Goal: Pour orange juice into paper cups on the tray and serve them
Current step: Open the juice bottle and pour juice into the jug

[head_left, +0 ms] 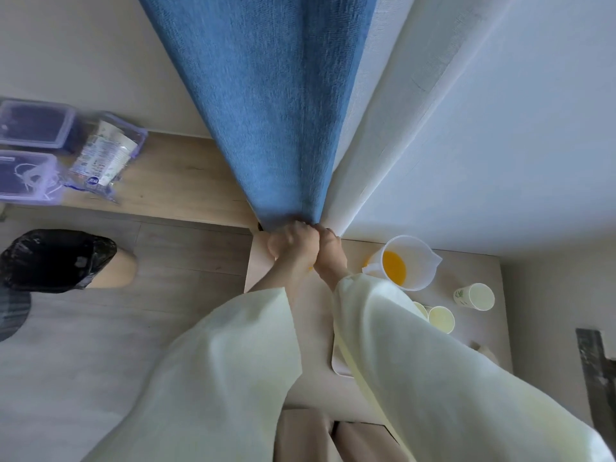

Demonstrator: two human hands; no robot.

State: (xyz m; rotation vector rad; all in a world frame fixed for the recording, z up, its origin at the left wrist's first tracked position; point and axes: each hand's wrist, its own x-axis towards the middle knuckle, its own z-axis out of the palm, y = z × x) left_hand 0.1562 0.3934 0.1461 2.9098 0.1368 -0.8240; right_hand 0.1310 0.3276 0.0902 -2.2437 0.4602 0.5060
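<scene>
Blue curtain point(266, 111) hangs before table point(466, 271); right sleeve point(416, 361) overlaps tray point(337, 360) beside jug point(418, 258).

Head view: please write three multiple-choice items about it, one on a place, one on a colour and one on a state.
1. The jug stands
A. on the floor
B. on the table
C. on the wooden bench

2. The curtain in the middle of the view is
A. blue
B. red
C. green

3. The paper cup farthest to the right is
A. lying on its side
B. full of juice
C. upright and empty

Answers:
1 B: its base rests on the pale tabletop, near the cups.
2 A: the fabric is plainly blue.
3 C: its open mouth faces up and shows only a pale inside.
</scene>
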